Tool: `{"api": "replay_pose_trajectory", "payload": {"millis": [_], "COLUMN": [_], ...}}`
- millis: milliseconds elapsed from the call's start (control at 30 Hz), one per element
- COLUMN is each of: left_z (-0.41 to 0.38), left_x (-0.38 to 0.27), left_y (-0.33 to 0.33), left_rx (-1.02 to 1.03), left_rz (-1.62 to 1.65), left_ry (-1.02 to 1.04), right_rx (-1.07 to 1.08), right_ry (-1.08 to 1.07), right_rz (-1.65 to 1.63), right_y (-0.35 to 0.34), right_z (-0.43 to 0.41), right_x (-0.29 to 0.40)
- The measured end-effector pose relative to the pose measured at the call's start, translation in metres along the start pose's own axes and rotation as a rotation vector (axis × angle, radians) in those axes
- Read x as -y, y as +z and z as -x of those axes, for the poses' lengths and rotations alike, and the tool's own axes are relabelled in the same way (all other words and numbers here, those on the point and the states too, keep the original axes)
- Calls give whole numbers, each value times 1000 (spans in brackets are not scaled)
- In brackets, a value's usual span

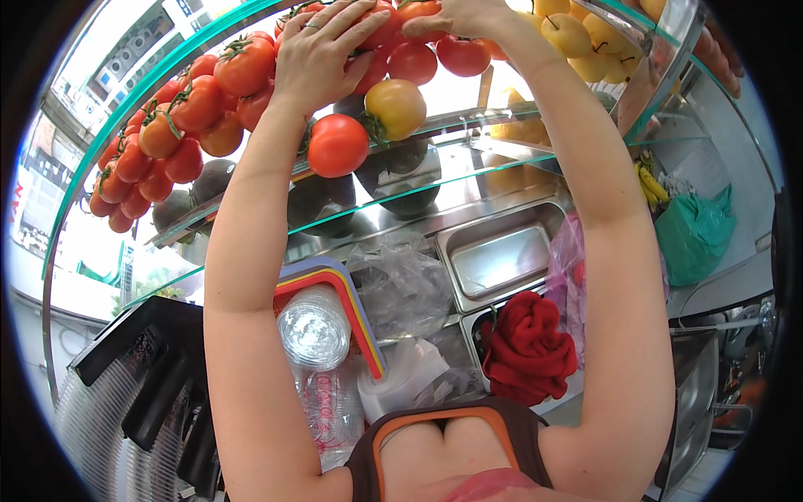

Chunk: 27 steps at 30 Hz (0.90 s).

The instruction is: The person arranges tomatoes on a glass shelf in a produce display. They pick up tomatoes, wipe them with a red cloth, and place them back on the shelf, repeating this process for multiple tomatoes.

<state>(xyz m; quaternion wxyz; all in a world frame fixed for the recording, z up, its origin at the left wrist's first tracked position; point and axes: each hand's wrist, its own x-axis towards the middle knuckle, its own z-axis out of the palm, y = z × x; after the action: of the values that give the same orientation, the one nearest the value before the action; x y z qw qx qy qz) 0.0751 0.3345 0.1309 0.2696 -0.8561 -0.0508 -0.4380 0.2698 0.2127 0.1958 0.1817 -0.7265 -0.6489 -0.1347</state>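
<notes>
My left hand, with a ring on one finger, reaches over the heaped red tomatoes on the upper glass shelf. Its fingers lie against a red tomato, but whether they grip it is hidden. My right hand is at the top edge, partly cut off, its thumb beside another tomato. Nearer to me on the shelf sit a red tomato and a yellowish tomato. More tomatoes on the vine are piled to the left.
Yellow pears are heaped at right, and dark avocados sit behind glass. Below are a steel pan, a red cloth, stacked clear lids, plastic bags and black-topped cup dispensers. A green bag and bananas lie right.
</notes>
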Motion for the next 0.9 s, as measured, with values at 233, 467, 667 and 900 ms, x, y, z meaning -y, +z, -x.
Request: {"api": "replay_pose_trajectory", "payload": {"millis": [233, 467, 667, 900], "left_z": [0, -4, -14, -21], "left_x": [-2, 2, 8, 10], "left_y": [0, -2, -15, -7], "left_rx": [7, 19, 90, 152], "left_rz": [-3, 46, 103, -15], "left_ry": [-6, 10, 13, 51], "right_rx": [-26, -211, -525, -603], "right_ry": [12, 79, 122, 174], "right_rz": [76, -15, -10, 36], "right_y": [10, 36, 65, 80], "right_z": [0, 18, 20, 17], "right_x": [-13, -17, -3, -1]}}
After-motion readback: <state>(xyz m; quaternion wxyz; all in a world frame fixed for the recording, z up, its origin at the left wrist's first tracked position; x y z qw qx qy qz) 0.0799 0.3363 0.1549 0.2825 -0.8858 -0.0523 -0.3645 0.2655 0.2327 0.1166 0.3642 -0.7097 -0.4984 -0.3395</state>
